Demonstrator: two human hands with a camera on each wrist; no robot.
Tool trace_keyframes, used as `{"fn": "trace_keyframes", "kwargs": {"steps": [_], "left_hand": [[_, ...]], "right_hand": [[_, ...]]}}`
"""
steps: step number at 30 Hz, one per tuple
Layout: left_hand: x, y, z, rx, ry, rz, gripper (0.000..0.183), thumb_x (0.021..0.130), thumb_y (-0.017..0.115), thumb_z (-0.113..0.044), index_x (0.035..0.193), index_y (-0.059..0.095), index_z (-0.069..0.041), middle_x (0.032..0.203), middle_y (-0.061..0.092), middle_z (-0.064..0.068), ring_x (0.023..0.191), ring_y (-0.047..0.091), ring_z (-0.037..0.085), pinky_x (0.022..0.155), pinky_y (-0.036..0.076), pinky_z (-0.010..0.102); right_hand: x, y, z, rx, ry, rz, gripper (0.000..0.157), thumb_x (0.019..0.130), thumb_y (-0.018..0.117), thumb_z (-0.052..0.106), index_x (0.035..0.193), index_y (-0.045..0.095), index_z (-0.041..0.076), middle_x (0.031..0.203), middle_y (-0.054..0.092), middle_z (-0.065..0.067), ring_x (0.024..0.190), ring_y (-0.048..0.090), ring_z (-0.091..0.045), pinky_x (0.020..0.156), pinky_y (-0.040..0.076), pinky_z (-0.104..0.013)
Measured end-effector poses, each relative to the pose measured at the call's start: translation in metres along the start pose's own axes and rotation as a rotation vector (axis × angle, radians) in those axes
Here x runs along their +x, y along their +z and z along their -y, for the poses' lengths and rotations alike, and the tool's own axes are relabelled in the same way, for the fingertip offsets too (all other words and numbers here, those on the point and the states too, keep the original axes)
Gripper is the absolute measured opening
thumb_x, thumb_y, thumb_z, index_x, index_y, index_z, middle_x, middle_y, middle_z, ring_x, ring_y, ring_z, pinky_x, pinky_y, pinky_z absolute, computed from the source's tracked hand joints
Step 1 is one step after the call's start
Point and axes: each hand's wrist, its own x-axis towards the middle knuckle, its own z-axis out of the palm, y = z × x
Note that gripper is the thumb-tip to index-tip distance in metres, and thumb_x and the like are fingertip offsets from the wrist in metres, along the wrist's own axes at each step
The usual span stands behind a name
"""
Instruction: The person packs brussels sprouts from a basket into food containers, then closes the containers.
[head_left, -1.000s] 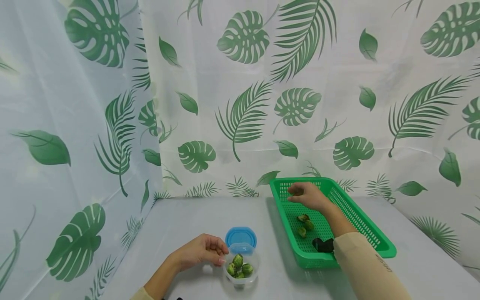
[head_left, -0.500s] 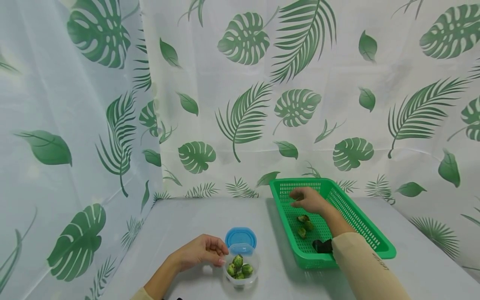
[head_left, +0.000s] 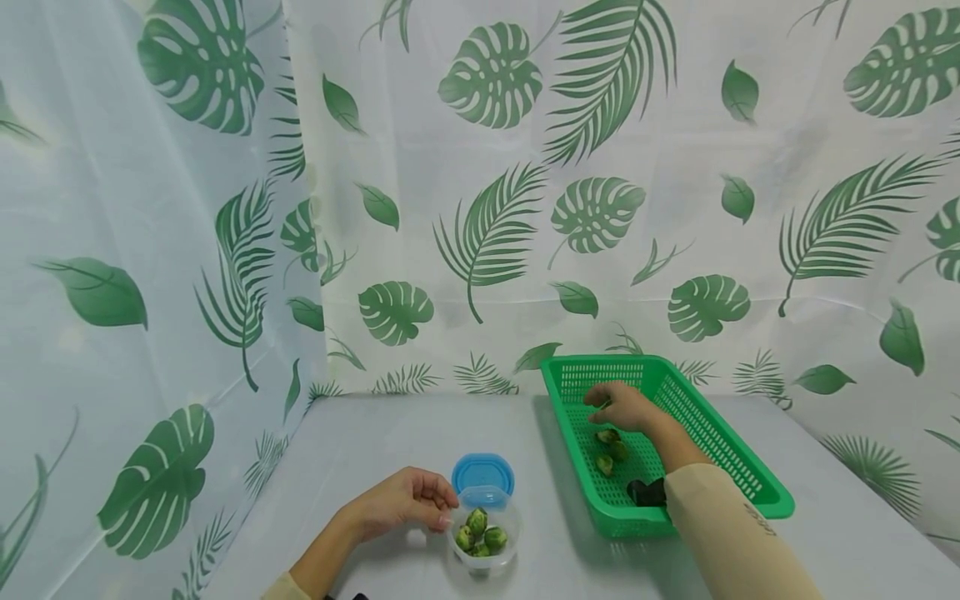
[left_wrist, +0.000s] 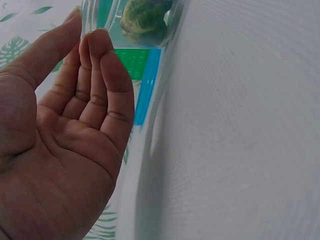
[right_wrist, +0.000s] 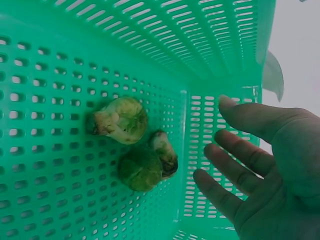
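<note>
My left hand (head_left: 405,500) is beside a small clear plastic container (head_left: 480,562), its fingertips right at the rim. In the left wrist view its fingers are gently bent and the palm shows bare. Several Brussels sprouts (head_left: 477,522) sit inside the container. My right hand (head_left: 622,407) reaches into a green basket (head_left: 573,450), palm facing down. Fingers and thumb are spread and hold nothing in the right wrist view. Close to them on the basket's floor lie three loose Brussels sprouts (right_wrist: 127,120), some with browned ends.
Behind the container lies a blue lid (head_left: 482,472) on the white table (head_left: 412,425). A black device (head_left: 647,492) shows by the right sleeve, inside the basket in the head view. Leaf-patterned curtains (head_left: 495,350) stand at the back and left.
My right hand has come down and slightly nearer to the sprouts in the basket. My left hand has stayed at the container.
</note>
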Motion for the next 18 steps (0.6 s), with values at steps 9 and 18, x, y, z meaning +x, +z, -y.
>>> {"fn": "trace_keyframes", "kwargs": {"steps": [9, 18], "left_hand": [[-0.0004, -0.0008, 0.0009, -0.001, 0.001, 0.005, 0.035, 0.091, 0.077, -0.006, 0.119, 0.066, 0.012, 0.093, 0.072, -0.001, 0.082, 0.068, 0.01, 0.076, 0.059, 0.026], [-0.0003, -0.0008, 0.0012, -0.008, 0.0, 0.006, 0.038, 0.089, 0.081, -0.009, 0.118, 0.067, 0.01, 0.095, 0.072, 0.0, 0.082, 0.068, 0.011, 0.076, 0.059, 0.026]], "right_hand": [[-0.0008, 0.0011, -0.0024, -0.056, 0.015, 0.069, 0.036, 0.095, 0.073, 0.008, 0.126, 0.066, -0.008, 0.127, 0.065, -0.03, 0.121, 0.059, -0.05, 0.09, 0.057, -0.055], [-0.0043, 0.0028, -0.0042, -0.078, 0.049, 0.096, 0.036, 0.095, 0.073, 0.006, 0.127, 0.066, -0.008, 0.13, 0.062, -0.035, 0.121, 0.059, -0.053, 0.088, 0.059, -0.053]]}}
